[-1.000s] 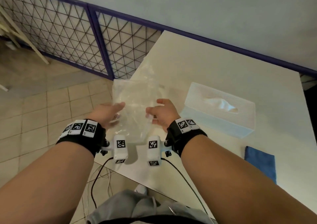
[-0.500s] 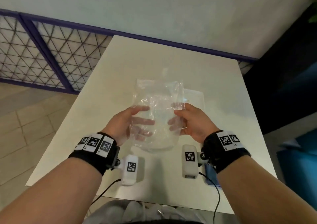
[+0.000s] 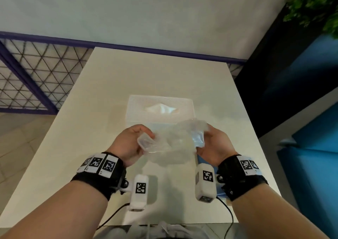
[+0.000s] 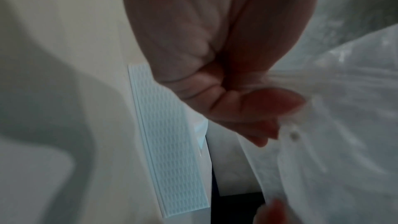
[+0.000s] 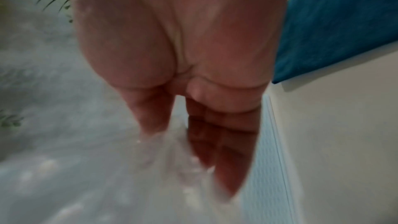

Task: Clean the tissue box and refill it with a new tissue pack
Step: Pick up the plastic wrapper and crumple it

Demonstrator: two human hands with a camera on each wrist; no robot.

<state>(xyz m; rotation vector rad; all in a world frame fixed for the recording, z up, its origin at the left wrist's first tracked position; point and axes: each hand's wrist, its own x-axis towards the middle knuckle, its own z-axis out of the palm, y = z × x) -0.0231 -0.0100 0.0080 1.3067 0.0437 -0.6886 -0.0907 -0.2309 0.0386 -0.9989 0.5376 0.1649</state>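
Cream-coloured tabletop (image 3: 109, 85) stretches toward a pale wall with a purple rail and wire-mesh fence at far left. At its centre stands the white perforated plastic tissue box (image 3: 159, 104), a tissue poking from the top slot. Just nearer, above the table, both hands crumple a clear, empty plastic wrapper (image 3: 172, 143): the left hand (image 3: 128, 143) pinches its left end, the right hand (image 3: 215, 145) grasps its right end. A blue cloth (image 5: 336, 23) lies under the right wrist.

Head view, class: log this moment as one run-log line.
left hand: grips wrapper | right hand: grips wrapper | tissue box: on table, tissue sticking out | cloth: under right wrist
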